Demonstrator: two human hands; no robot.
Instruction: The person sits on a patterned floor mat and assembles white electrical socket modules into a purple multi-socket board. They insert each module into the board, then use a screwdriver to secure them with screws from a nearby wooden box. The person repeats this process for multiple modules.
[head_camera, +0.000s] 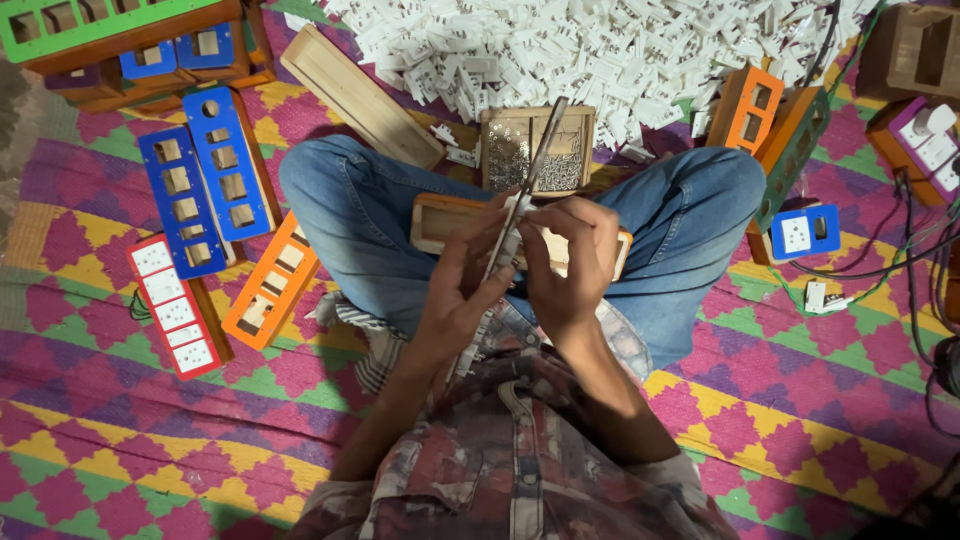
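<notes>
Plaid shirt sits nearest, frame btm. Small white socket part (510, 240) is pinched by left hand (455, 290) & right hand (570, 265) at frame centre, screwdriver (535, 165) gripped w/ it, over wooden box (440, 220). Driver is best kept straight, part held steady.

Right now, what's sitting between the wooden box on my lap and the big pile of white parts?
In the head view, a small wooden tray of screws lies between the wooden box and the white pile.

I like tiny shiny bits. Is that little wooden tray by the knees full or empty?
Partly full. The tray holds a layer of small silvery metal pieces, with some bare bottom showing near the top.
</notes>
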